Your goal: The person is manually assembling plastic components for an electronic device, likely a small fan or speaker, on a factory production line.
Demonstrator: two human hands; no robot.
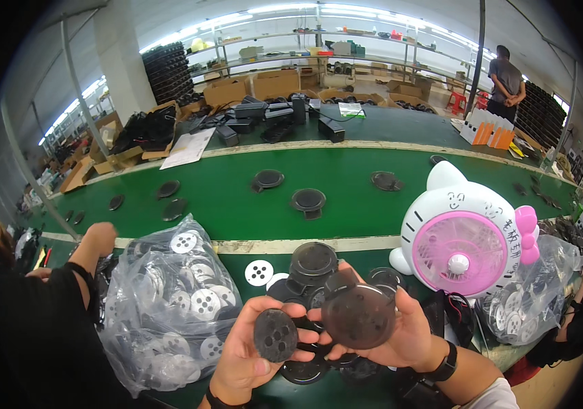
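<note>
My left hand (238, 365) grips a dark grey round pad (276, 335) with several holes, its fingers curled around the edge. In my right hand (411, 339) is a dark, see-through round plastic casing (360, 317) with a short tab, pinched between thumb and fingers. The two pieces are close together but apart, held above the bench. Beneath and behind them lies a heap of similar dark round casings (313, 262), partly hidden by my hands. A white disc with black holes (259, 273) rests just left of that heap.
A clear plastic bag of white perforated discs (162, 293) stands at left, another bag (520, 313) at right. A pink-and-white fan (458, 235) stands right of my hands. Dark casings (308, 200) are spread over the green conveyor belt (230, 211). Co-workers' arms (87, 259) show at both sides.
</note>
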